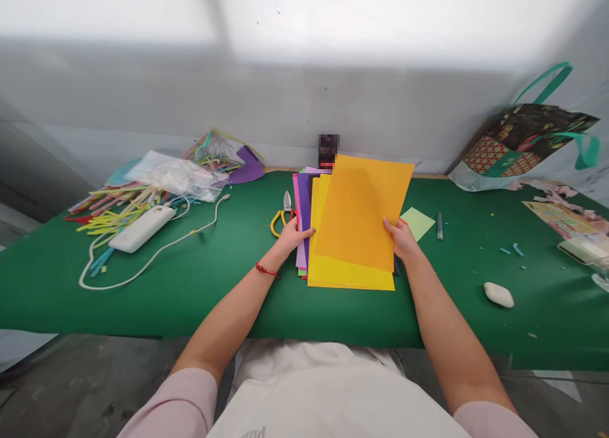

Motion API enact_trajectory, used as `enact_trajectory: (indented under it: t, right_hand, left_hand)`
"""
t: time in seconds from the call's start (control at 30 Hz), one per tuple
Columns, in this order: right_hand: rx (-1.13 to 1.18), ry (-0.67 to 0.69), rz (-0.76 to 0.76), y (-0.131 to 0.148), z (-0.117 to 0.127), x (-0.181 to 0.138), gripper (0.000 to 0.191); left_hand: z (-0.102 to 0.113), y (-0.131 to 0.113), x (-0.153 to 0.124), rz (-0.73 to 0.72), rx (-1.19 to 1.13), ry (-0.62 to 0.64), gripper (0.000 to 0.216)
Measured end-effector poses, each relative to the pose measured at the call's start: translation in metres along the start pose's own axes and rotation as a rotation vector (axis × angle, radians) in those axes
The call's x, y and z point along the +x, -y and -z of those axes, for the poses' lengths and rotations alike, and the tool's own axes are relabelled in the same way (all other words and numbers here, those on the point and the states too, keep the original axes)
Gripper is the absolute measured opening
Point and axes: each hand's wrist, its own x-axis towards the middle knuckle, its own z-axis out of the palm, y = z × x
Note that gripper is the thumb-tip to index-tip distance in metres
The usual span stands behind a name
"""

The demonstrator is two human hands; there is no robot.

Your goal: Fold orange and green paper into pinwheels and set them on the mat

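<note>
My right hand [403,238] grips the right edge of an orange-yellow sheet of paper [364,213], thumb on top. That sheet lies tilted over a stack of coloured paper [351,276], whose yellow sheets show below it and whose purple and pink edges stick out at the left. At the stack's left edge is my left hand [291,236], closed on the sheets with its thumb across the yellow paper; its other fingers are hidden underneath. Just beyond the left hand, scissors [276,225] with yellow and red handles lie on the green table.
Left are a white power bank [143,229] with its cable, paper strips [114,211] and a plastic bag [176,175]. Right are a light green paper [419,222], a pen [439,226], a white case [498,295] and a patterned bag [499,149]. A wall [266,102] stands behind.
</note>
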Motion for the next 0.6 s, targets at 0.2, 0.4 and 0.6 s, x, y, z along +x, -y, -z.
enact_trajectory:
  t: [0.2,0.4,0.6]
  right_hand:
    - [-0.095,0.078,-0.043,0.0011,-0.0032,-0.0060,0.037]
    - [-0.098,0.101,0.022,-0.0011,-0.0010,-0.0039,0.042]
    - [-0.080,0.151,-0.023,0.0001,0.0006,-0.0034,0.037]
  left_hand:
    - [0.0000,-0.0020,-0.0019,0.044,-0.029,-0.069,0.043]
    - [0.0015,0.0015,0.0024,0.106,-0.115,-0.080,0.025]
    - [0.0000,-0.0040,-0.0004,0.188,-0.270,-0.015,0.028]
